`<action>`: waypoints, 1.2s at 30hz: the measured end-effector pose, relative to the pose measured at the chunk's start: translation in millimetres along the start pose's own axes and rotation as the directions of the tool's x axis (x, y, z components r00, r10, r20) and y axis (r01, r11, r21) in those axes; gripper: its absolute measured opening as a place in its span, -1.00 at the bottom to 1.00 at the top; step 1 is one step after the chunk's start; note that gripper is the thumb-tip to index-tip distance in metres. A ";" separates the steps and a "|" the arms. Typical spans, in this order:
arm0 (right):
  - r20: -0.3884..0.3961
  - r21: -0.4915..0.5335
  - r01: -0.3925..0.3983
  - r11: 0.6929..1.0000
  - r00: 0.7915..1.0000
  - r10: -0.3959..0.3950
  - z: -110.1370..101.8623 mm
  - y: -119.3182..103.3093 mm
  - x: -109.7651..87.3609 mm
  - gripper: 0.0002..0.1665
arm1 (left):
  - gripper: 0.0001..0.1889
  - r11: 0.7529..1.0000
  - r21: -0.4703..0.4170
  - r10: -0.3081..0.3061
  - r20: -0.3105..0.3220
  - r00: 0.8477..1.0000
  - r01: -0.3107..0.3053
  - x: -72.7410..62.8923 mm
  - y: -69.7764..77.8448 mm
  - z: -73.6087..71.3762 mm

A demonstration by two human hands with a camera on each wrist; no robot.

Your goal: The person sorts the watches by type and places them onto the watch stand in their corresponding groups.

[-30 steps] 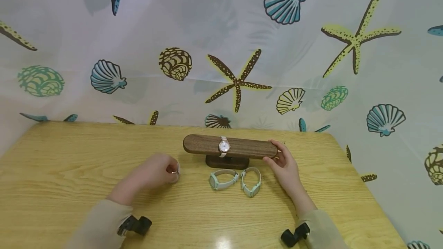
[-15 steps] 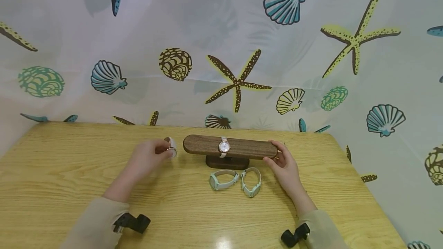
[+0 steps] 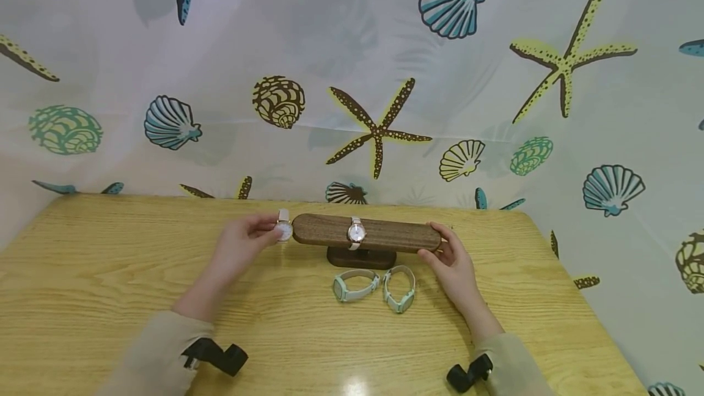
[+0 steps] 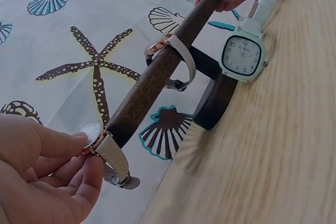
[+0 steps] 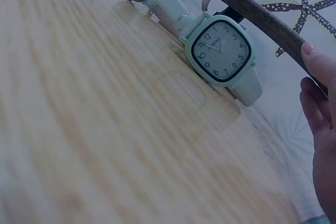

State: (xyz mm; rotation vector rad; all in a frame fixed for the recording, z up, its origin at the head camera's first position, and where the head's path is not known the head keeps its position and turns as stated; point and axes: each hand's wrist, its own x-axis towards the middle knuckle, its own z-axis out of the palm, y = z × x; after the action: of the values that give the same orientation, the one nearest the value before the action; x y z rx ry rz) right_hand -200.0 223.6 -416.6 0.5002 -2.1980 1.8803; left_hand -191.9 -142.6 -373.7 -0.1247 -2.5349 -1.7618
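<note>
My left hand [image 3: 240,247] pinches a round-faced wristwatch [image 3: 283,229] with a white strap between thumb and fingers. In the left wrist view, this watch [image 4: 113,156] is right at the near end of the dark wooden bar, its strap loop overlapping the tip. The bar belongs to a watch stand [image 3: 324,229] on the table. Another white-strapped round watch [image 3: 356,234] is fitted round the bar near its middle. My right hand [image 3: 453,267] grips the bar's right end, thumb on one side and fingers on the other.
Two pale green square-faced watches, one on the left [image 3: 352,286] and one on the right [image 3: 399,292], lie buckled in loops in front of the stand. The wooden table [image 3: 308,347] meets a hanging cloth [image 3: 231,47] printed with shells and starfish.
My left hand has lifted the white-strapped watch up and away from me, then right to the bar's left end, turning its face toward me. My right hand stays on the bar.
</note>
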 end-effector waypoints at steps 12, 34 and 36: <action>0.006 0.003 -0.007 1.000 1.000 0.007 -0.4 -0.8 0.4 -0.33 | -0.61 0.998 -0.063 -0.033 -0.075 0.997 0.028 1.6 -2.9 17.4; 0.010 0.020 0.012 1.000 1.000 -0.013 -0.2 3.1 0.6 -0.35 | -0.65 0.928 0.278 0.286 -0.105 0.952 -0.248 -1.1 -6.8 23.6; 0.009 0.013 0.012 1.000 1.000 -0.012 -0.4 3.1 0.6 -0.35 | -0.61 0.910 0.328 0.293 -0.072 0.953 -0.255 -1.9 -5.8 22.8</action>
State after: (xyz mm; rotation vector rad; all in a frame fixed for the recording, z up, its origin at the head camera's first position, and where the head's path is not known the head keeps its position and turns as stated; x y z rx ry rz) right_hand -201.7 224.3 -419.1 0.5234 -2.1848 1.8914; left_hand -190.6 -123.4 -387.3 -0.3318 -2.5233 -1.2102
